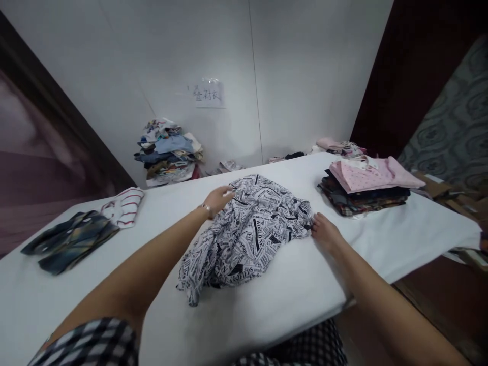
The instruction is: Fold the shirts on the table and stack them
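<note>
Two folded garments [74,239] and a clothes stack [366,178] are flanking a crumpled black-and-white newsprint-patterned shirt [251,229] on the bench [282,284]; the left hand [218,201] and right hand [325,232] are pinching its edges, fingers nearly together.

A white-covered bench [282,279] carries several garments. Rumpled across its middle lies a black-and-white newspaper-print shirt [255,223], the words "WORLD" and "CLASSIFIEDS" legible among its folds. At left, a dark plaid shirt [76,239] lies against a white garment with red stripes [127,206]. At right sits a stack of folded clothes [343,201], topped by a pink dotted shirt [366,175], with dark and plaid layers beneath.
</note>
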`<state>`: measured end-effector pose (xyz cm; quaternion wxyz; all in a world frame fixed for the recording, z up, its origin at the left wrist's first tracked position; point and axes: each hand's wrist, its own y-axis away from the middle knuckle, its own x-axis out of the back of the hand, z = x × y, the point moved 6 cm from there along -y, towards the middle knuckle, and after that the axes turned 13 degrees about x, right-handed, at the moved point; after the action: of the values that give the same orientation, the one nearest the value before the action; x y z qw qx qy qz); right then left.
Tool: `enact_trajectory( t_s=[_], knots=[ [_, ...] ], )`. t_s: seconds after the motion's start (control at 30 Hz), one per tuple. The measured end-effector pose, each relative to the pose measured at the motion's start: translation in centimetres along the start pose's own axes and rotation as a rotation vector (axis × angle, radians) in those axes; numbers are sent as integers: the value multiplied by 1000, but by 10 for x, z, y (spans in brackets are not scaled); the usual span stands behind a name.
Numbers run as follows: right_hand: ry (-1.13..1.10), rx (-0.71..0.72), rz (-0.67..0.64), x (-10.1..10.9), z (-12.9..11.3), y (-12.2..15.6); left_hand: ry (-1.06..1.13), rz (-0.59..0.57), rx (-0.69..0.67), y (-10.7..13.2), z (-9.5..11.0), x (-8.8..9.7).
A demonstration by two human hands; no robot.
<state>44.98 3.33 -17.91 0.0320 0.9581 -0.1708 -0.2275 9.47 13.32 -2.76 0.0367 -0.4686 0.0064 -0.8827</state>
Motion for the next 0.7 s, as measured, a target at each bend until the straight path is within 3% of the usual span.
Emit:
enact_trajectory(
  t_s=[0.13, 0.23, 0.37, 0.47, 0.57, 0.7],
  knots=[
    [33, 25, -6, 6, 3, 21, -210, -43, 137, 62, -86, -6],
    [63, 3, -77, -6, 9, 31, -248, -92, 276, 103, -125, -4],
    [166, 0, -143, -32, 23, 37, -171, -143, 324, 139, -135, -15],
    [235, 63, -169, -49, 20, 33, -146, -114, 324, 142, -130, -14],
    [138, 172, -150, -50, -6, 21, -134, 3, 372, 127, -140, 17],
    [53, 242, -38, -26, -41, 16, -33, 274, 561, 115, -188, 82]
  ],
)
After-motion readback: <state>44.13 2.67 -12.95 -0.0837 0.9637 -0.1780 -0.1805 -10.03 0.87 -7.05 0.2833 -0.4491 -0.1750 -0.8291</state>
